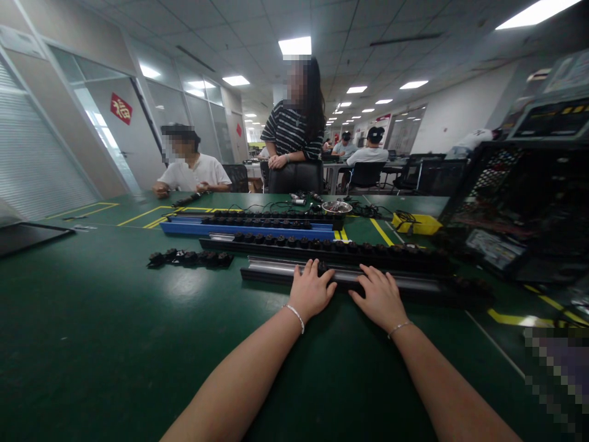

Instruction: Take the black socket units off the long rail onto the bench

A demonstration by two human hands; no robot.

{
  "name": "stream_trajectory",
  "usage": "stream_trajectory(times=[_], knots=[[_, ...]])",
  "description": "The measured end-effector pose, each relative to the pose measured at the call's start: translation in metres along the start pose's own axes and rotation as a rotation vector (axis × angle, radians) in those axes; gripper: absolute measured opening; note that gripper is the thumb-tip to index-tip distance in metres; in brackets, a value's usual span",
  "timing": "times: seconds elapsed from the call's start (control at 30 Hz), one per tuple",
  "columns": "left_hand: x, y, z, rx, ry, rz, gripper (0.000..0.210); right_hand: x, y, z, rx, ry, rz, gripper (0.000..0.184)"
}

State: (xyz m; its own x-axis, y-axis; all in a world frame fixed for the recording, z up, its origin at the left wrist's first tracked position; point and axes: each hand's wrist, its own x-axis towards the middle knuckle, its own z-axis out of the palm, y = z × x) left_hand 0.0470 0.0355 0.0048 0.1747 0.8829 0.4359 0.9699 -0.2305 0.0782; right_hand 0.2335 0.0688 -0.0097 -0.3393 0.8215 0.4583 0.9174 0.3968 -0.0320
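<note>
Both my hands are on the long black rail [276,270] with the silvery channel, lying lengthwise across the bench [138,344] in front of me, nearest of the rails. My left hand [311,291] rests left of its middle, my right hand [381,299] just beyond, with a short stretch of rail between them. On both, my fingers are spread and reach over the rail from its near side; neither hand is closed into a fist around it. There is something small and dark by my left fingertips, but at this slant I can't tell whether I'm touching a separate piece or only the rail's edge.

I'd judge the step in hand to be steadying or positioning this rail. Any shift from here would call for even pressure from both hands, keeping it parallel to the rail of black knobs [313,243] just behind. The loose strip of black knobs [189,259] lies off to the left, apart from my hands; reaching it would mean freeing the left one while the right holds the rail down.
</note>
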Motion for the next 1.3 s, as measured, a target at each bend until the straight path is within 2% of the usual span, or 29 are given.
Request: stream_trajectory(times=[0.47, 0.93, 1.3], knots=[[-0.005, -0.025, -0.003, 0.057, 0.027, 0.019, 0.041, 0.001, 0.000, 0.000, 0.016, 0.001, 0.009, 0.026], [-0.011, -0.043, -0.011, 0.079, 0.052, -0.053, 0.039, 0.001, 0.002, 0.001, 0.033, -0.011, 0.002, 0.027], [-0.015, -0.058, -0.014, 0.107, 0.062, -0.047, 0.039, 0.001, 0.000, 0.000, 0.019, -0.003, 0.001, 0.026]])
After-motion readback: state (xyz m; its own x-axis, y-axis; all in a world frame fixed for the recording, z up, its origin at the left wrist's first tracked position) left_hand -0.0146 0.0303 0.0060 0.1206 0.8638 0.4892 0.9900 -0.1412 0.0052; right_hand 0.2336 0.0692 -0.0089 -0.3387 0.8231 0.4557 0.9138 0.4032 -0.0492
